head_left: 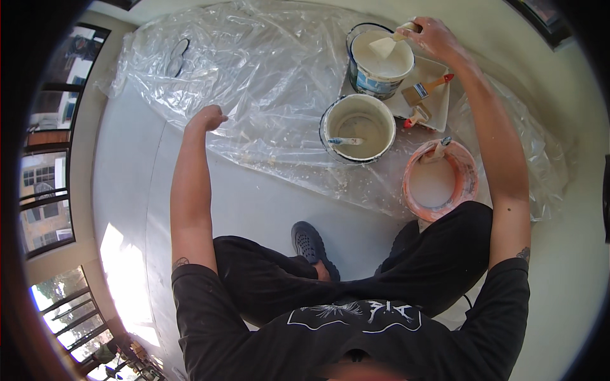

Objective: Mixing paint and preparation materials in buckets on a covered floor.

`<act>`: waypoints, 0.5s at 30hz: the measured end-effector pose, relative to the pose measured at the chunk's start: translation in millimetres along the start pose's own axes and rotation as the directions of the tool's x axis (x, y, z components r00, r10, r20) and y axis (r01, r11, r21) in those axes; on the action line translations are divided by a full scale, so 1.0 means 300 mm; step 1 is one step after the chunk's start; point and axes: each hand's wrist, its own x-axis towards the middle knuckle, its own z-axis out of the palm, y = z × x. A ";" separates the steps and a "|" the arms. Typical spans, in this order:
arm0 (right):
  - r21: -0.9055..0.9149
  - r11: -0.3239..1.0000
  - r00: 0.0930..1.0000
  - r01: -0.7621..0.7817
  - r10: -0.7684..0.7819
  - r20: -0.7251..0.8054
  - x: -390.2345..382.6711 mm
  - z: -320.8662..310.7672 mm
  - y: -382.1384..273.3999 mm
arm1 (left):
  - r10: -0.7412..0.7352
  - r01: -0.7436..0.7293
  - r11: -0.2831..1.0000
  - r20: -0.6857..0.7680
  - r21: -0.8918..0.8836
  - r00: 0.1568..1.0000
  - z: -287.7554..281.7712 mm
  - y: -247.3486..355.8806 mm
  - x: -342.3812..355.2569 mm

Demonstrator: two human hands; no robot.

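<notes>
My right hand (pixel 433 37) grips the handle of a putty knife (pixel 384 47), its blade coated white, over a bucket of white paste (pixel 366 81) at the upper right. Out over the plastic sheet (pixel 267 70), my left hand (pixel 208 119) has its fingers curled in; nothing shows in them. Nearer than the paste bucket stands another bucket (pixel 325 120) with a pale residue inside and a blue-and-white tool (pixel 346 141) in it. To its right is an orange bucket (pixel 471 166) of milky liquid, with a white-smeared brush (pixel 436 151) at its rim.
A white tray (pixel 440 115) beside the buckets holds a wide flat paintbrush (pixel 419 93) and a smaller red-handled tool (pixel 417 117). A dark-rimmed looped object (pixel 178 58) lies on the sheet at the far left. My shoes (pixel 312 249) rest on grey floor below the buckets.
</notes>
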 end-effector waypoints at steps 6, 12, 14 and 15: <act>-0.025 0.996 0.987 -0.089 0.092 0.129 -0.088 -0.072 -0.081 | 0.114 -0.111 0.993 -0.080 0.048 0.990 -0.035 0.125 0.008; -0.162 0.942 0.953 0.296 -0.278 0.124 -0.250 0.003 -0.092 | 0.199 -0.189 0.975 -0.080 0.116 0.977 -0.062 0.247 0.032; -0.178 0.915 0.931 0.363 -0.349 0.103 -0.306 0.020 -0.081 | 0.224 -0.213 0.971 -0.097 0.111 0.970 -0.076 0.285 0.045; -0.194 0.910 0.930 0.366 -0.353 0.100 -0.336 0.026 -0.075 | 0.232 -0.220 0.966 -0.084 0.137 0.969 -0.084 0.306 0.053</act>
